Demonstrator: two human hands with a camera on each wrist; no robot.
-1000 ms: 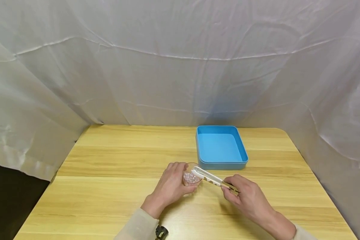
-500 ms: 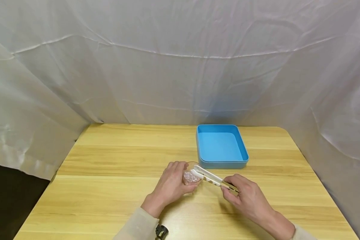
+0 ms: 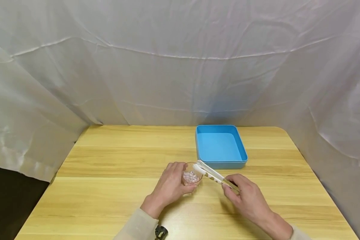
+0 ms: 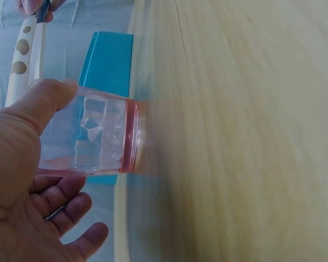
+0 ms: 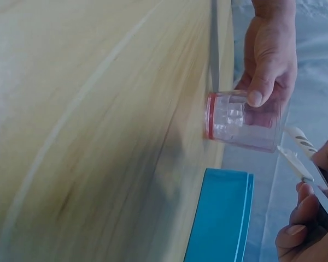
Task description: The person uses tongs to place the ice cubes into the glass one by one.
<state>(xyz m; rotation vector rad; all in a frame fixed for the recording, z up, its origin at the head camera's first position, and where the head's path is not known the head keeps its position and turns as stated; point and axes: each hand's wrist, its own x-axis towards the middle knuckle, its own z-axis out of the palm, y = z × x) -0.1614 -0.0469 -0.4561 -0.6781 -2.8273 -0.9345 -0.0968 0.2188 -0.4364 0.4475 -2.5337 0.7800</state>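
In the head view my left hand [image 3: 168,185] grips a clear plastic cup [image 5: 257,135] with a pinkish-red base, standing upright on the table. Several clear, ice-like cubes [image 4: 93,153] lie in its lower part. The thumb and fingers wrap the cup's side, with some fingers loose in the left wrist view. My right hand [image 3: 249,198] holds a pair of tongs [image 3: 211,174] with white, brown-spotted arms and metal handles. The tips of the tongs are at the cup's rim on its right side. They stand a little apart, with no cube visible between them.
A square, open-topped blue box [image 3: 220,148] sits just behind the cup and to its right, near the table's back edge. The wood-grain table [image 3: 108,186] is enclosed by pale grey curtains [image 3: 168,76] at the back and sides.
The tongs' tips have risen from among the cubes in the cup to its rim and shifted slightly away and to the right. My left hand and the cup stay put.
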